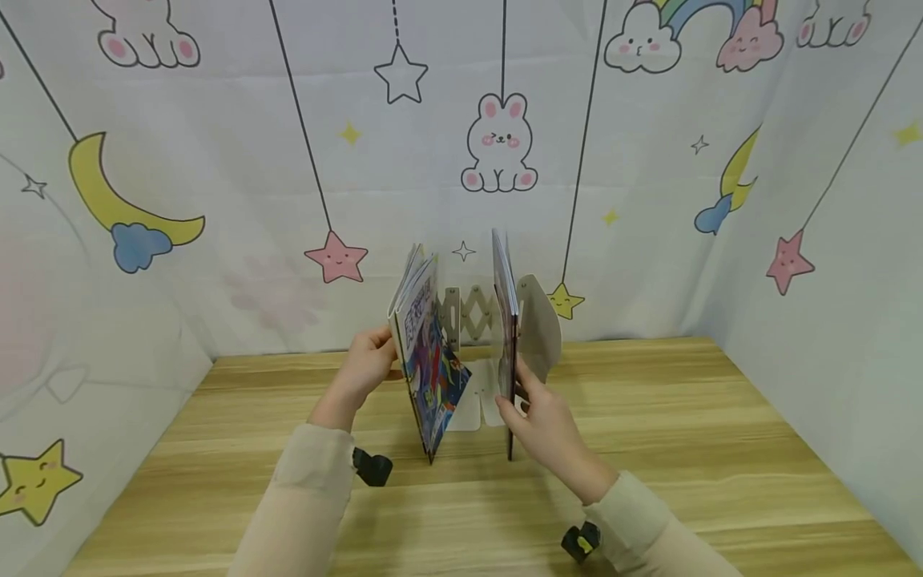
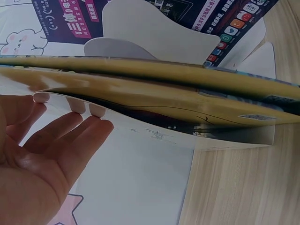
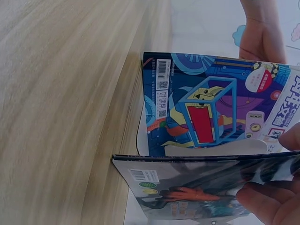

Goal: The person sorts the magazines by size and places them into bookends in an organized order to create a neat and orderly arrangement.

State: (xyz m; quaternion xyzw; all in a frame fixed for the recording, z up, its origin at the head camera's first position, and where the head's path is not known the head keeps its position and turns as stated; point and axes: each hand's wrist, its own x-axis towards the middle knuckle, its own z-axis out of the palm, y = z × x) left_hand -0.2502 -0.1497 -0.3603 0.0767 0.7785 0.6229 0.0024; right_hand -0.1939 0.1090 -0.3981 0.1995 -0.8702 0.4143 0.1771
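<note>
A few thin magazines (image 1: 433, 353) stand on edge at the left, their tops leaning left. My left hand (image 1: 368, 365) is at their outer side. In the left wrist view, the fingertips (image 2: 101, 126) of that hand touch the white outer cover (image 2: 154, 129), fingers extended. Toward the right, another magazine (image 1: 508, 344) stands nearly upright. My right hand (image 1: 544, 417) pinches its near edge, thumb on the inner face and fingers (image 3: 262, 201) on the outer one. Between and behind both groups is a white expandable bookend with a lattice (image 1: 476, 314), a curved right plate (image 1: 541, 328) and base plates (image 1: 465, 415).
All this stands on a wood-grain table (image 1: 288, 417). White cloth (image 1: 433, 176) printed with rabbits, stars and moons hangs along the back and both sides. Dark wrist-camera mounts (image 1: 372, 467) hang below the sleeves.
</note>
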